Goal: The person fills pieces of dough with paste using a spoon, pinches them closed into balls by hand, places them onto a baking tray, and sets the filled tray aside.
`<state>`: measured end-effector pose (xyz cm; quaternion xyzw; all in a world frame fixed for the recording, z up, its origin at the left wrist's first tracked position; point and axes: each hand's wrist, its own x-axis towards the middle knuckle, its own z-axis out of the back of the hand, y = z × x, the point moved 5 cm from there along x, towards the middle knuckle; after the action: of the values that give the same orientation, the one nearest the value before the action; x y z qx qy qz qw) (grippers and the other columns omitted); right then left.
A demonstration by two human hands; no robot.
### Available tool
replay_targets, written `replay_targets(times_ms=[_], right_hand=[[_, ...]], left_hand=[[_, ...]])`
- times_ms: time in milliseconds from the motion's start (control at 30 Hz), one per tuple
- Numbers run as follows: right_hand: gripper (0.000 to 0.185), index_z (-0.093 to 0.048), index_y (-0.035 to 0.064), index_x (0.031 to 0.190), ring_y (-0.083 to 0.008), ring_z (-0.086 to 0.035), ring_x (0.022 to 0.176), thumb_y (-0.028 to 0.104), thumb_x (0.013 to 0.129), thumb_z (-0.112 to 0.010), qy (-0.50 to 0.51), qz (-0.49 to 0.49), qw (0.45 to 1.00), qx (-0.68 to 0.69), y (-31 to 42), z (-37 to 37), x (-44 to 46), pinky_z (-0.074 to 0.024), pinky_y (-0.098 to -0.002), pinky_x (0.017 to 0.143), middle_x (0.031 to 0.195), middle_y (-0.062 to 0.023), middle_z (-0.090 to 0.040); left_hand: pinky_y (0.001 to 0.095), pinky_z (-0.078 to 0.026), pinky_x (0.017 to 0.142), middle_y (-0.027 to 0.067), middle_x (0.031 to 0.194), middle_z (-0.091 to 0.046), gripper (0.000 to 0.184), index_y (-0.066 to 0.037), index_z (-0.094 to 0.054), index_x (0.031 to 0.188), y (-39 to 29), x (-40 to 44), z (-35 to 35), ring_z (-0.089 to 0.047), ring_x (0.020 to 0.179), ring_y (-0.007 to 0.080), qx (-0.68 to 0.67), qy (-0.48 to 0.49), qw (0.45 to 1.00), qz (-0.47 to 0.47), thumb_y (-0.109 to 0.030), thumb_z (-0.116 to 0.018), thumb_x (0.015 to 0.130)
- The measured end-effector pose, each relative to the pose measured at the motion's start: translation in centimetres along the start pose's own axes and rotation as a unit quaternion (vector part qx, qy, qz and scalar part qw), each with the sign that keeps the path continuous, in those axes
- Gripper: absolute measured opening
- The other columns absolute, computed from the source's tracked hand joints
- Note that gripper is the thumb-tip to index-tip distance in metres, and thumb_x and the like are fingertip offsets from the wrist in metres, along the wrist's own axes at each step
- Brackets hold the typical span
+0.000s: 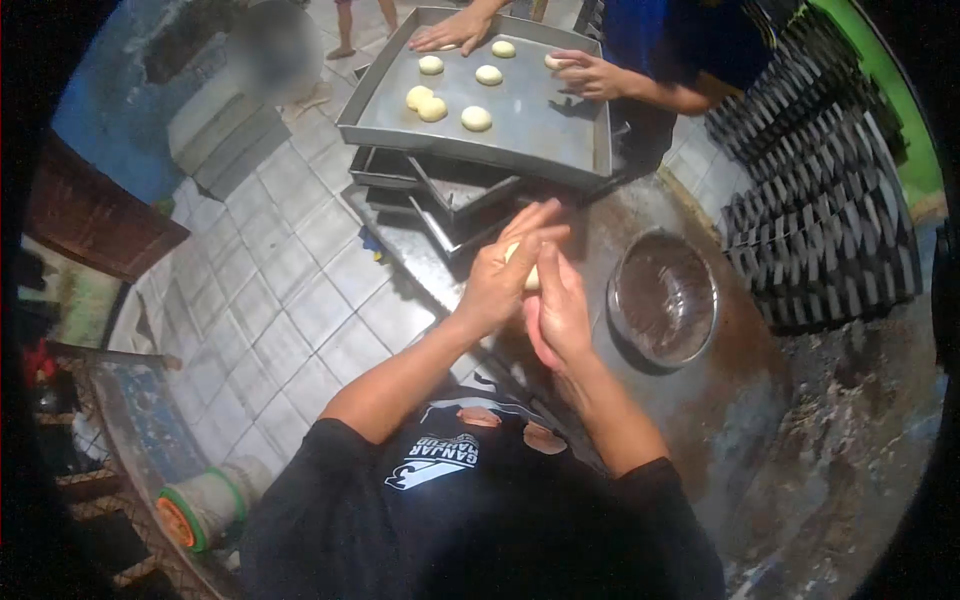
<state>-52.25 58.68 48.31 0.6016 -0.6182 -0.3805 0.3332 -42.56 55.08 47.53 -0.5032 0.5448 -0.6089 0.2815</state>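
My black shirt (560, 510) lies closest, filling 6 o'clock, and from it both my forearms reach up to the middle. There my left hand (490, 287) and right hand (564, 312) press together around one pale ball (531, 280), probably dough; it sits between my palms, mostly hidden, with fingers stretched past it. At 12 o'clock a metal tray (475, 156) rests on other stacked pans (385, 170). I count six round pieces (476, 119) standing free on it, two of them touching toward its 8 o'clock. Across from me, a co-worker's hand (592, 77) has fingers on another piece at the tray's 2 o'clock, while the other hand (452, 32) lies flat at 11; I can't tell fully what is under it. So I judge the work partly done: those six look shaped, mine isn't on the tray yet, and bare metal is left between pieces. A bowl (640, 347) stands on the tabletop (740, 410) at 3 o'clock.
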Motion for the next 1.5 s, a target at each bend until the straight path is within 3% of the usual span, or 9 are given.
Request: replay_targets(times_ms=[200,333,467,833,1000,1100,1267,1333,1500], right_hand=[[0.026,-0.064,0.0031,0.113,-0.0072,-0.062,0.084,0.027,0.102,-0.064,0.14,-0.056,0.925,-0.35,4.3,-1.4,15.2,-0.0516,-0.0237,0.074,0.095,-0.0017,-0.068],[0.036,-0.06,-0.0029,0.12,-0.0281,-0.065,0.099,0.026,0.099,-0.066,0.113,0.262,0.628,-0.724,4.8,0.4,26.1,-0.051,-0.0434,0.086,0.116,-0.0184,-0.066],[0.044,-0.055,-0.0051,0.133,-0.0394,-0.051,0.131,0.027,0.103,-0.058,0.259,0.155,0.501,-0.811,0.9,1.7,29.9,-0.0419,-0.049,0.107,0.145,-0.0256,-0.05],[0.081,-0.025,0.0043,0.16,-0.0333,-0.01,0.157,0.063,0.106,-0.013,0.348,-0.1,0.635,-0.683,-0.2,1.6,33.7,-0.0095,-0.0433,0.127,0.169,-0.0173,-0.014],[0.041,-0.07,-0.0014,0.119,-0.0276,-0.07,0.102,0.034,0.1,-0.063,0.208,-0.037,0.764,-0.61,-1.7,-8.6,35.3,-0.0514,-0.035,0.092,0.112,-0.0162,-0.074],[0.038,-0.07,-0.0015,0.112,-0.0347,-0.069,0.093,0.031,0.092,-0.07,0.231,0.144,0.635,-0.723,-6.0,-13.9,33.9,-0.0525,-0.0401,0.084,0.102,-0.0221,-0.072],[0.029,-0.071,0.0,0.109,-0.0251,-0.068,0.092,0.022,0.089,-0.074,0.137,0.039,0.791,-0.595,-0.7,-14.1,25.9,-0.0518,-0.0343,0.082,0.098,-0.0139,-0.07],[0.029,-0.071,-0.0025,0.106,-0.0266,-0.067,0.086,0.015,0.085,-0.078,0.154,0.199,0.773,-0.583,2.2,-14.0,19.8,-0.0525,-0.0372,0.076,0.093,-0.0156,-0.066],[0.031,-0.071,-0.0013,0.108,-0.0222,-0.064,0.083,0.009,0.08,-0.081,0.031,0.239,0.807,-0.538,2.5,-6.3,7.9,-0.0514,-0.0326,0.073,0.091,-0.0117,-0.065]], left_hand=[[0.0345,-0.037,0.114,0.0165,0.164,-0.03,0.069,-0.001,-0.021,0.161,0.8,5.4,6.8,-0.043,0.141,0.0223,-0.157,-0.069,0.985,-0.003,-0.026,-0.055,0.106],[0.0373,-0.043,0.109,0.0157,0.151,-0.049,0.061,-0.003,-0.04,0.153,-2.3,5.3,13.9,-0.055,0.131,0.0255,-0.024,0.008,0.999,0.027,-0.02,-0.064,0.1],[0.0412,-0.047,0.108,0.018,0.142,-0.058,0.053,-0.003,-0.051,0.144,-2.3,4.7,19.4,-0.059,0.129,0.0308,0.084,-0.011,0.996,0.01,-0.025,-0.066,0.098],[0.0414,-0.052,0.1,0.0189,0.138,-0.059,0.053,-0.002,-0.054,0.137,-2.0,5.6,23.8,-0.066,0.114,0.0302,0.1,-0.043,0.994,-0.03,0.0,-0.066,0.085],[0.0381,-0.054,0.096,0.0197,0.132,-0.062,0.052,-0.001,-0.055,0.134,-2.6,6.9,24.2,-0.068,0.109,0.0289,0.115,-0.042,0.991,-0.058,0.005,-0.066,0.084],[0.0366,-0.057,0.086,0.0191,0.12,-0.067,0.037,0.0,-0.063,0.124,-2.5,7.2,23.5,-0.071,0.099,0.028,0.151,-0.07,0.986,0.002,0.002,-0.065,0.087],[0.0359,-0.054,0.092,0.017,0.12,-0.065,0.037,0.003,-0.059,0.131,-4.0,6.9,21.1,-0.067,0.108,0.0297,0.222,-0.139,0.962,-0.074,0.0,-0.061,0.095],[0.0347,-0.045,0.103,0.0175,0.13,-0.06,0.041,0.005,-0.046,0.142,-6.2,8.4,18.6,-0.058,0.121,0.0259,-0.16,-0.282,0.939,0.118,-0.005,-0.049,0.103],[0.0269,-0.047,0.081,0.0046,0.099,-0.06,0.028,0.0,-0.059,0.116,2.5,4.0,8.3,-0.056,0.092,0.0093,-0.221,-0.061,0.962,0.147,-0.022,-0.043,0.111]])
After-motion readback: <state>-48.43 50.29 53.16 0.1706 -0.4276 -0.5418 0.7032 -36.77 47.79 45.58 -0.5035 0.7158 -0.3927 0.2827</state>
